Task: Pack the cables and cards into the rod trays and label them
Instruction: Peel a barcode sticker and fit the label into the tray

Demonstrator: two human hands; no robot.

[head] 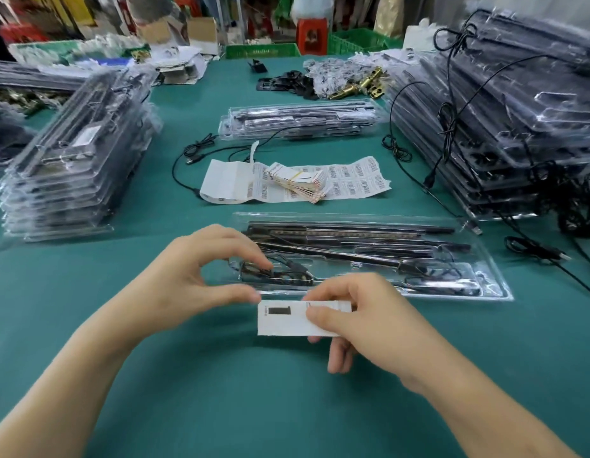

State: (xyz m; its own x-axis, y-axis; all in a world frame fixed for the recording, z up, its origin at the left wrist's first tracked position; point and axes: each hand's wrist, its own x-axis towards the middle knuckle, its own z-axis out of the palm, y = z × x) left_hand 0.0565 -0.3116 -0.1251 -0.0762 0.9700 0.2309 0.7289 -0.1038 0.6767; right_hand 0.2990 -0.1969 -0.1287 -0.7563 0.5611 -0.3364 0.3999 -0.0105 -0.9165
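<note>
Before the clear plastic rod tray (495, 289), the right hand (363, 312) pinches a flat white card (287, 322); the left hand (188, 276) arches, curved fingers (254, 256) touching the tray's coiled black cable (287, 276).

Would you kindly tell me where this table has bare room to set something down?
Bare cloth lies along the near edge, before the open tray, and left of it in front of the left stack. Around the right stack cables crowd it.

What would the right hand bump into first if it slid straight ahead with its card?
Most likely the near rim of the clear tray, just beyond the card that the right hand pinches; depth is hard to judge.
</note>
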